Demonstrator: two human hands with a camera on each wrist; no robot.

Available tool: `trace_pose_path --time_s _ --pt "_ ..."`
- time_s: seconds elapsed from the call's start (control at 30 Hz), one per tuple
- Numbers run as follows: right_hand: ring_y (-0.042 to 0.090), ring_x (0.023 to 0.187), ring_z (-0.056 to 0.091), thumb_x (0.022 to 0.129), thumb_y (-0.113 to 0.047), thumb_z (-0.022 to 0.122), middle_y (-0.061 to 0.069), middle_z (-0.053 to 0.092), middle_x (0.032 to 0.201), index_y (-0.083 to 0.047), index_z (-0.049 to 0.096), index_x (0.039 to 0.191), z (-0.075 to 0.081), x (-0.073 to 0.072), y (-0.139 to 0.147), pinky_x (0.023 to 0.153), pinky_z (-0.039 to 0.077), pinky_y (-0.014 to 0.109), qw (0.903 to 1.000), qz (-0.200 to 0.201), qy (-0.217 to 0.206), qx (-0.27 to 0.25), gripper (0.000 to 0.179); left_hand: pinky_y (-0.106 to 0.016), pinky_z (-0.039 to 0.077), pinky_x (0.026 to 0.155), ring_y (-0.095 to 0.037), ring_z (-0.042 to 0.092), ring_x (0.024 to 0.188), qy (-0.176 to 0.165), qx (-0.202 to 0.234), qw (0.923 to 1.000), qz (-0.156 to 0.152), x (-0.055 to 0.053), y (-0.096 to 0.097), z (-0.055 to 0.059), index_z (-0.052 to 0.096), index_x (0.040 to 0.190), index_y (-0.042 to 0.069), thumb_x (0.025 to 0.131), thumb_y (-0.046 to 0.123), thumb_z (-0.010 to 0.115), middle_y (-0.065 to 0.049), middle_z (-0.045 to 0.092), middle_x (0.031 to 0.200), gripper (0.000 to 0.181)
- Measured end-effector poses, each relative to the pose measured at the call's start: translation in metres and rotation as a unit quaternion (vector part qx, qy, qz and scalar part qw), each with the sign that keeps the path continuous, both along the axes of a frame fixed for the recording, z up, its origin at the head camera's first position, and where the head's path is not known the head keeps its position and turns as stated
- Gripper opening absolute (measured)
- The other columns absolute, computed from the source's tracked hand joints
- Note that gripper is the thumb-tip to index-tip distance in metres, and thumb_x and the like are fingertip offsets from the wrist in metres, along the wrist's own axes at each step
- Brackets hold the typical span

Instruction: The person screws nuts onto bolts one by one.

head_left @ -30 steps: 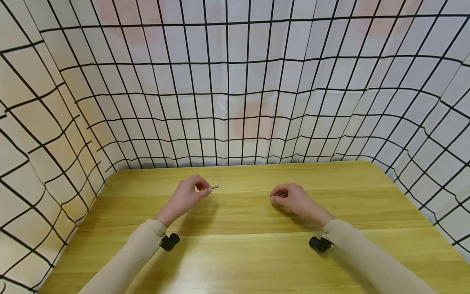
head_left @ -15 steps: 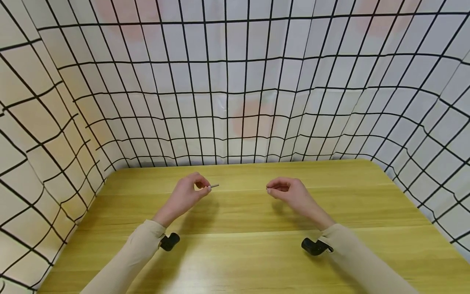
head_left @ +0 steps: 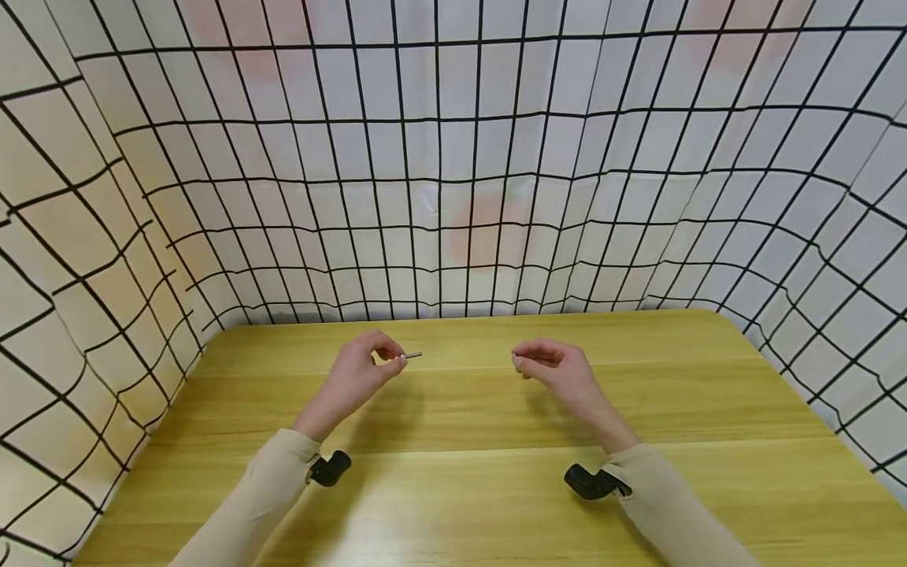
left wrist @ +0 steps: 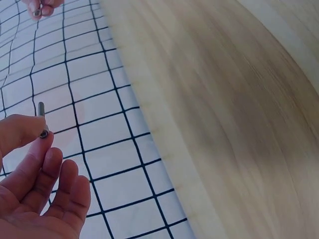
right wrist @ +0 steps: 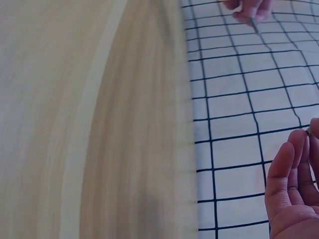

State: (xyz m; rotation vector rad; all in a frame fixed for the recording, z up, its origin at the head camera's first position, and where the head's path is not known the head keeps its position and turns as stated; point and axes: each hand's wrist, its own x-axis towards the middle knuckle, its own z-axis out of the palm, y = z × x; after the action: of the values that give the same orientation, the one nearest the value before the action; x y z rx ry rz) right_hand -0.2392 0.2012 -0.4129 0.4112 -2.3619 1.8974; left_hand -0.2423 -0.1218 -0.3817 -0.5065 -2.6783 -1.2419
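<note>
The left hand (head_left: 354,372) pinches a short, thin, grey metal rod (left wrist: 41,108) above the yellow wood-grained desk (head_left: 460,421); opposite, well apart, the right hand (head_left: 563,368) pinches a tiny metal piece (left wrist: 37,13) I can't make out. Loosened fingertips could drop either.

One table (head_left: 453,496), two cameras (head_left: 331,468) (head_left: 590,481), perhaps two metal pieces (left wrist: 42,109) (left wrist: 37,12).

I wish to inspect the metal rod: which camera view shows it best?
The left wrist view: the metal rod appears largest, though partly covered. The head view shows its thin protruding end; right wrist, a small blurred piece.
</note>
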Motion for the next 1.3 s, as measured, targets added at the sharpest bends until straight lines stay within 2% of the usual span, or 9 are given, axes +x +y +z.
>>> trace_pose_path --time_s 0.17,0.43,0.57,0.67,0.87,1.03,1.23,1.3 --pt "0.02 0.083 0.068 0.091 -0.009 0.072 0.015 0.07 0.098 0.009 0.066 0.109 0.002 0.002 -0.01 0.076 0.056 0.032 0.999 0.001 0.005 -0.045 0.026 -0.036 0.045 0.074 -0.017 0.054 0.084 -0.01 0.035 0.9993 0.007 0.002 0.003 -0.002 0.07 0.093 0.013 0.09 0.015 0.073 0.002 0.062 0.089 0.004" --pt "0.024 0.083 0.067 0.092 -0.009 0.071 0.014 0.069 0.097 0.011 0.064 0.11 0.003 0.007 -0.021 0.078 0.055 0.037 0.9975 0.005 0.012 -0.069 0.028 -0.036 0.046 0.077 -0.018 0.055 0.085 -0.013 0.083 0.9961 0.024 0.004 0.007 -0.004 0.07 0.095 0.011 0.09 0.015 0.073 0.0 0.061 0.088 0.006" --pt "0.028 0.086 0.066 0.091 -0.01 0.071 0.01 0.07 0.096 0.01 0.065 0.11 0.005 0.009 -0.025 0.078 0.055 0.035 0.9967 0.003 0.007 -0.081 0.028 -0.036 0.047 0.077 -0.018 0.056 0.084 -0.012 0.102 0.9945 0.022 0.006 0.009 -0.004 0.071 0.095 0.011 0.09 0.015 0.072 -0.001 0.061 0.088 0.007" --pt "0.026 0.085 0.066 0.091 -0.011 0.072 0.01 0.07 0.095 0.008 0.066 0.108 0.006 0.01 -0.028 0.078 0.055 0.033 0.9961 0.001 0.007 -0.088 0.026 -0.035 0.048 0.074 -0.019 0.057 0.083 -0.013 0.12 0.9925 0.018 0.007 0.01 -0.005 0.071 0.096 0.009 0.091 0.015 0.072 -0.002 0.062 0.089 0.008" --pt "0.021 0.082 0.065 0.091 -0.01 0.072 0.019 0.068 0.098 0.008 0.066 0.107 0.006 0.009 -0.033 0.078 0.055 0.034 0.9953 0.007 0.008 -0.096 0.025 -0.03 0.046 0.065 -0.022 0.058 0.078 -0.026 0.186 0.9818 0.028 0.008 0.014 -0.006 0.071 0.098 0.007 0.092 0.015 0.071 -0.005 0.063 0.091 0.01" --pt "0.021 0.082 0.065 0.091 -0.009 0.072 0.025 0.065 0.101 0.01 0.065 0.108 0.007 0.01 -0.036 0.08 0.054 0.039 0.9948 0.012 0.003 -0.101 0.026 -0.028 0.046 0.068 -0.022 0.058 0.079 -0.02 0.225 0.9734 0.039 0.009 0.018 -0.006 0.071 0.097 0.004 0.092 0.012 0.07 -0.007 0.064 0.092 0.01" --pt "0.024 0.084 0.065 0.091 -0.01 0.072 0.023 0.066 0.102 0.011 0.064 0.111 0.009 0.012 -0.037 0.081 0.054 0.041 0.9949 0.014 0.003 -0.1 0.03 -0.028 0.047 0.074 -0.022 0.059 0.085 -0.025 0.262 0.9635 0.051 0.012 0.023 -0.007 0.071 0.097 0.003 0.092 0.012 0.07 -0.007 0.065 0.097 0.01" --pt "0.024 0.085 0.065 0.091 -0.01 0.072 0.024 0.065 0.102 0.01 0.064 0.111 0.01 0.012 -0.038 0.081 0.054 0.039 0.9949 0.014 0.004 -0.1 0.03 -0.028 0.047 0.075 -0.023 0.059 0.086 -0.024 0.277 0.9592 0.052 0.013 0.025 -0.007 0.071 0.098 0.002 0.092 0.012 0.07 -0.008 0.066 0.098 0.011"
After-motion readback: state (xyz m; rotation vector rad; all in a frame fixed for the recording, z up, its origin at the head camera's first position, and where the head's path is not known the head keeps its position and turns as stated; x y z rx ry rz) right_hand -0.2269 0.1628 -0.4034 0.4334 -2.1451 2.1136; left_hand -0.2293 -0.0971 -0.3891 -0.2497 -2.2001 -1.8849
